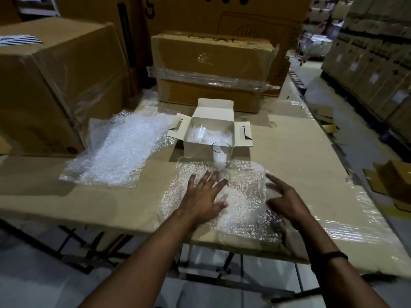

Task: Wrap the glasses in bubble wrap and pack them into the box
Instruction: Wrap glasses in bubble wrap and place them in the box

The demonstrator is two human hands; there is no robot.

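Note:
A clear glass [220,155] stands upright at the far edge of a bubble wrap sheet [242,201] spread flat on the cardboard-covered table [300,165]. My left hand [203,197] lies flat on that sheet with fingers spread, just short of the glass. My right hand [284,200] hovers over the sheet's right side, fingers apart, holding nothing. Behind the glass is a small white box [211,121] with its flaps open; another glass and some wrap show inside it.
A stack of spare bubble wrap [117,152] lies to the left. Large brown cartons stand at the left [55,85] and behind the box [211,67]. The table's near edge runs under my forearms; an aisle and stacked boxes [378,63] are on the right.

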